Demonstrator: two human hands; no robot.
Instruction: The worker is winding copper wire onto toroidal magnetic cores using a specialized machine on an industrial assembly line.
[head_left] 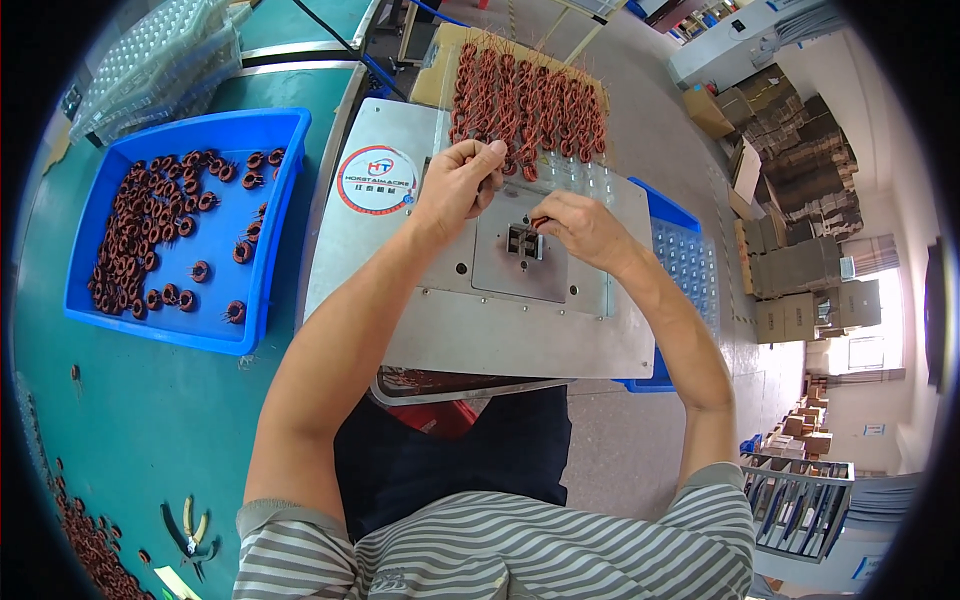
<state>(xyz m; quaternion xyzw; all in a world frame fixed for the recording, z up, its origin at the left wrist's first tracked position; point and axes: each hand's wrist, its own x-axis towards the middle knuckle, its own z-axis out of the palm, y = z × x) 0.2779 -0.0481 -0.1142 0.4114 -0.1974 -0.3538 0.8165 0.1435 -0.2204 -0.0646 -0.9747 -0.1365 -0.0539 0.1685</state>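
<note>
My right hand (588, 232) pinches a small reddish-brown wire-wound ring coil (540, 222) at the upper right edge of a square metal fixture (524, 242) set in the machine's flat grey top. Left of the fixture and a little farther off, my left hand (458, 188) is held closed, thumb against curled fingers. Whatever lies between those fingers is hidden. Just beyond both hands, rows of coils with long wire leads (530, 100) stand in a clear plastic tray.
On the green table (190, 400) at left stands a blue bin (255, 330) of loose coils. Stacked clear trays (160, 70) lie behind it. Pliers (188, 535) and more coils (90, 545) are at the lower left. A blue crate (655, 205) with a clear tray sits right of the machine.
</note>
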